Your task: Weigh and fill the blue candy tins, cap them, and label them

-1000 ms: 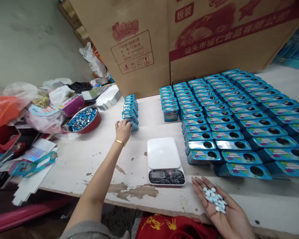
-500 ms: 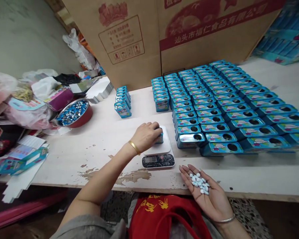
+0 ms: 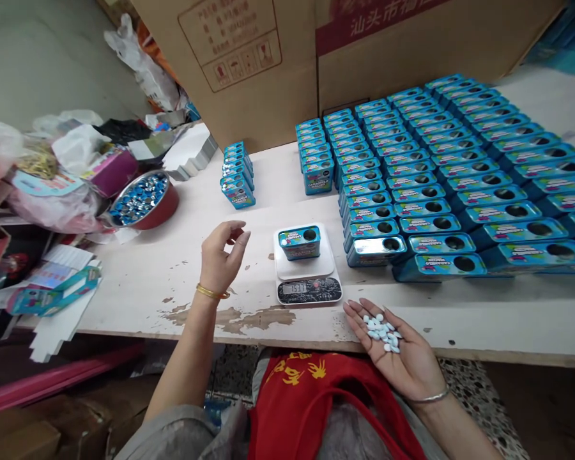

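A small blue tin (image 3: 299,242) with a round hole in its top lies on the white digital scale (image 3: 307,266), whose display is lit. My left hand (image 3: 223,255) hovers to the left of the scale, fingers loosely curled and apart, holding nothing. My right hand (image 3: 397,350) is palm up at the table's near edge, cupping several white and pale blue candies (image 3: 382,332).
Rows of the same blue tins (image 3: 441,172) fill the table's right side. A short stack of tins (image 3: 238,174) stands left of centre. A red bowl of blue pieces (image 3: 144,200) and piled bags sit at the left. Cardboard boxes (image 3: 287,57) stand behind.
My left hand took a tin from the short stack, set it on the scale, let go and drew back to the left. My right hand kept the candies.
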Motion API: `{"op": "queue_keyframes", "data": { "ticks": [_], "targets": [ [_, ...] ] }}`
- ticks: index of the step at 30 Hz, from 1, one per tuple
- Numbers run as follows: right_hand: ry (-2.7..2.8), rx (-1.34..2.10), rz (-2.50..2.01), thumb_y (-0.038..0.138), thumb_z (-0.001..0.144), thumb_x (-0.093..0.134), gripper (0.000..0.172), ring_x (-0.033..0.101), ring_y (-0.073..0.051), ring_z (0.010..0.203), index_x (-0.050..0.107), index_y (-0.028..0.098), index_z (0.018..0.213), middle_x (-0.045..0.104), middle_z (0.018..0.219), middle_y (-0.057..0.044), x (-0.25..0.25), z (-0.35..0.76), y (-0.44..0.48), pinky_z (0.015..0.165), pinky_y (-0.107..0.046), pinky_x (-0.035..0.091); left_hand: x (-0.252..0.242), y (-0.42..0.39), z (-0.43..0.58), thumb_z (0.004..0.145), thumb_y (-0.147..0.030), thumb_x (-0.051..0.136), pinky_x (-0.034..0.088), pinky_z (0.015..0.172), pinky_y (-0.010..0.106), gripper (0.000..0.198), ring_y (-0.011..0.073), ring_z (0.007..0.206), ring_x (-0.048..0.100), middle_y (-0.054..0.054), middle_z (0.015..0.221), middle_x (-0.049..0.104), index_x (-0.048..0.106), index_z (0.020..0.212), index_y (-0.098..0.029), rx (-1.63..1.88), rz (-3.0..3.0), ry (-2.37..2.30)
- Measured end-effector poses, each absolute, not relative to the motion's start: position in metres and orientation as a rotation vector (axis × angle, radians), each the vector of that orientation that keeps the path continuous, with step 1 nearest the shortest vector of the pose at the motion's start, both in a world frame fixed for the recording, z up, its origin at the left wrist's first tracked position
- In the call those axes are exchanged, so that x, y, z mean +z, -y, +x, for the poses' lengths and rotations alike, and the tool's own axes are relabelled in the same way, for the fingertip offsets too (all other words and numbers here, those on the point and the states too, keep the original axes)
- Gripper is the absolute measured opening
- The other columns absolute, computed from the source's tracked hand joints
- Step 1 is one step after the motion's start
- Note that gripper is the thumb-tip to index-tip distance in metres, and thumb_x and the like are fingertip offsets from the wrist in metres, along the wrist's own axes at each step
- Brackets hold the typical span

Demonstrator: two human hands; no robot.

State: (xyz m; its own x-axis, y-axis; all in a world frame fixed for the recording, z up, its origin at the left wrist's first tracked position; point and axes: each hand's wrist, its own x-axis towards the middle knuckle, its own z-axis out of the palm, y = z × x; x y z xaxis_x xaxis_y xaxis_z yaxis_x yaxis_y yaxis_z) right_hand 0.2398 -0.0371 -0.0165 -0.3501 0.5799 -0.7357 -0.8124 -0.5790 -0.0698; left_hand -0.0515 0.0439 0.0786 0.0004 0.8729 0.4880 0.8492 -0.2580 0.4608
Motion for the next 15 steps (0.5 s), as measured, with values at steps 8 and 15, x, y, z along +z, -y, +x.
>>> {"op": "queue_keyframes", "data": {
  "ticks": [8, 15],
  "targets": [
    [-0.385, 2.006, -0.951, 0.017, 0.087, 0.039, 0.031, 0.053, -0.024, 0.117, 0.064, 0.011, 0.104, 0.066, 0.115, -0.013, -0.016, 0.236, 0.036, 0.093, -0.033, 0.051, 0.069, -0.042, -0.049, 0.086, -0.024, 0.054, 0.047, 0.069, 0.026, 0.014, 0.0109, 0.073, 0.057, 0.002, 0.08, 0.062, 0.061, 0.097, -0.017, 1.075, 2.277, -1.8],
    [-0.345, 2.025, -0.939, 0.017, 0.087, 0.039, 0.031, 0.053, -0.022, 0.118, 0.063, 0.012, 0.106, 0.065, 0.116, -0.013, -0.016, 0.233, 0.032, 0.095, -0.033, 0.049, 0.051, -0.038, -0.028, 0.084, -0.035, 0.058, 0.039, 0.094, 0.043, 0.031, 0.0222, 0.113, 0.05, 0.01, 0.121, 0.057, 0.058, 0.112, -0.023, 0.914, 2.601, -1.708]
  ]
}}
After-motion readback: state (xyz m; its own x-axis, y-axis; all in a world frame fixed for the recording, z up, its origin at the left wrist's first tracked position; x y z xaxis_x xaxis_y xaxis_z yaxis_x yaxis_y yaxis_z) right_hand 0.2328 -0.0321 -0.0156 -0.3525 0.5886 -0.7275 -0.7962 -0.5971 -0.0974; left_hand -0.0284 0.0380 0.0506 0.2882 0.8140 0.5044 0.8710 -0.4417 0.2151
